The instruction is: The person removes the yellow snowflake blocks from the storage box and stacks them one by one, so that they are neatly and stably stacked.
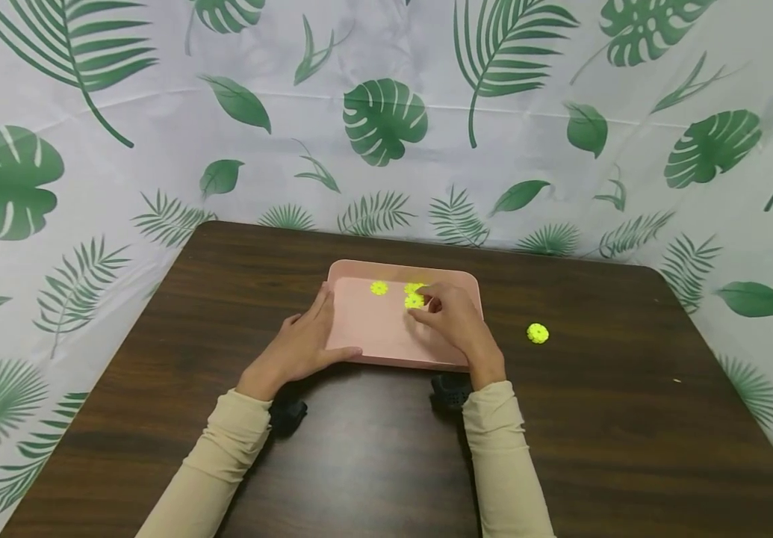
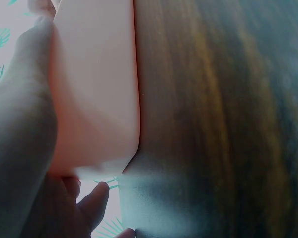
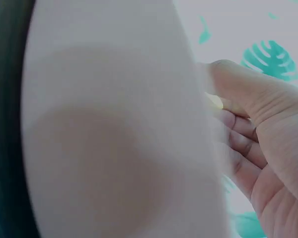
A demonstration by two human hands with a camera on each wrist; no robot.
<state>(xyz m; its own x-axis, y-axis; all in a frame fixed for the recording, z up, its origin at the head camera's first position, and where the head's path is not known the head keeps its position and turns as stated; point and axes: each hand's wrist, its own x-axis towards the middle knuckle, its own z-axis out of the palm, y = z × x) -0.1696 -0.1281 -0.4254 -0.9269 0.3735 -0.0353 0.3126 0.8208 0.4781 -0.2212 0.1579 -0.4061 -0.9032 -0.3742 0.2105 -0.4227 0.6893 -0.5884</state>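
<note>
Where the pale sleeves [image 1: 208, 456] reach in: both arms come over the dark worktop [image 1: 628, 418] from my near side, a black device [image 1: 288, 415] showing beside each wrist.
Left hand [image 1: 295, 340]: lies against the pink tray [image 1: 376, 329], fingers fairly straight along its left wall, thumb over the near edge; it looks to be steadying the tray.
Loose disc [image 1: 538, 333]: bright yellow, on the worktop to the right, apart from the tray and untouched.
Right hand [image 1: 456, 317]: over the tray, thumb and forefinger seemingly pinching the front disc [image 1: 414, 301].
Step in hand: setting yellow discs in the tray, I judge; whether the pinched one touches the floor I cannot tell.
Discs beyond: the back disc [image 1: 413, 288] sits just behind, partly covered; the left disc [image 1: 379, 288] lies apart, near the far wall.
Next move: probably calls for releasing the pinched disc cleanly, then reaching right for the loose one.
Backdrop [image 1: 386, 123]: leaf-printed cloth behind everything.
</note>
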